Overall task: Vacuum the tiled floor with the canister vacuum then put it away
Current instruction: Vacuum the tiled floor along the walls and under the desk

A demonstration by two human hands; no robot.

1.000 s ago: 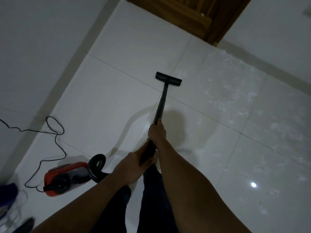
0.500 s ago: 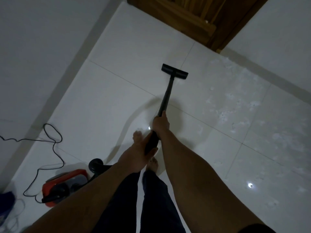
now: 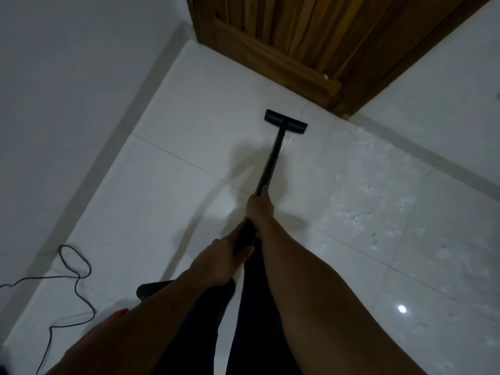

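Gripping vac wand (image 3: 270, 163), right hand (image 3: 259, 209) fwd, left hand (image 3: 217, 263) behind, floor head (image 3: 286, 122) ahead nr door (image 3: 284, 36)

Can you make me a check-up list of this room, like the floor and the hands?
Surface: glossy white tiled floor.
Job's things: vacuum head flat on the floor near the wooden door; black wand slants up from it; red canister barely showing, bottom left.
Clutter: white crumbs scattered right of the wand.
Hands: right hand grips the wand in front; left hand grips it behind.
Cables: black cord loops on the floor, left side.
Surroundings: wooden door ahead, pale walls.
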